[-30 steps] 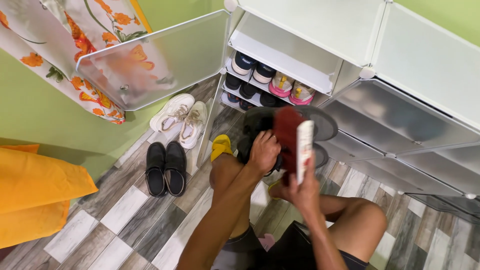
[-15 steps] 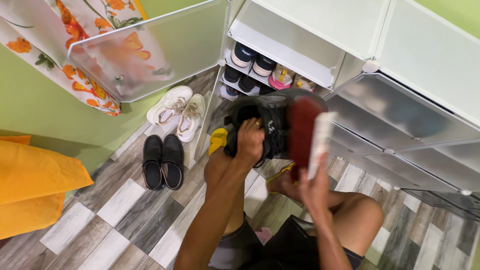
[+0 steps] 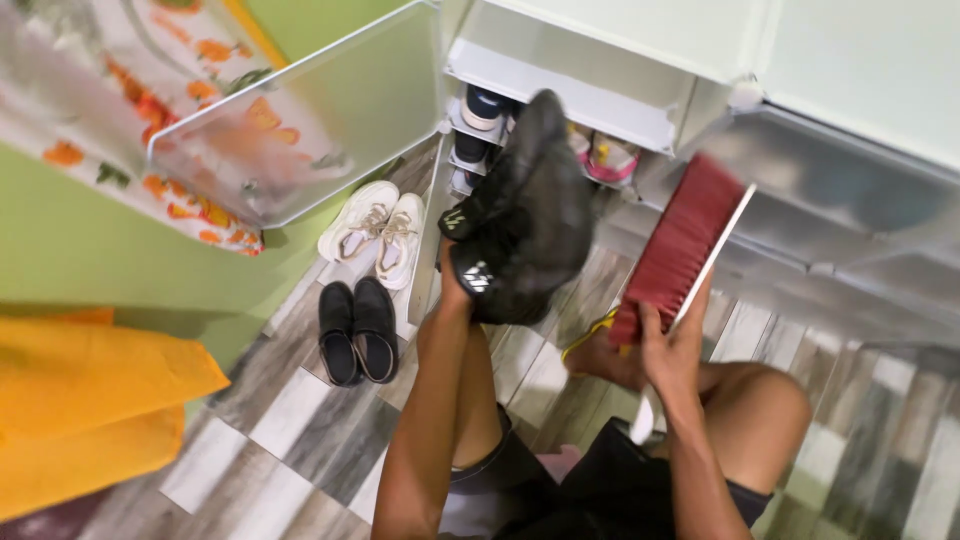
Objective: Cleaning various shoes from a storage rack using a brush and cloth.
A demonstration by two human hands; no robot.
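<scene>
Plank floor, white sneakers, black shoes

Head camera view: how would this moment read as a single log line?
left hand: inside black shoe, raised | right hand: gripping red-bristled brush | floor: white sneakers, black shoes

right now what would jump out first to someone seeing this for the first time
The left hand lifts a black shoe mid-frame, while the right hand grips a red-bristled brush beside it. Behind them stands a white shoe cabinet, its door open. White sneakers and black shoes sit on the floor left of it.
</scene>
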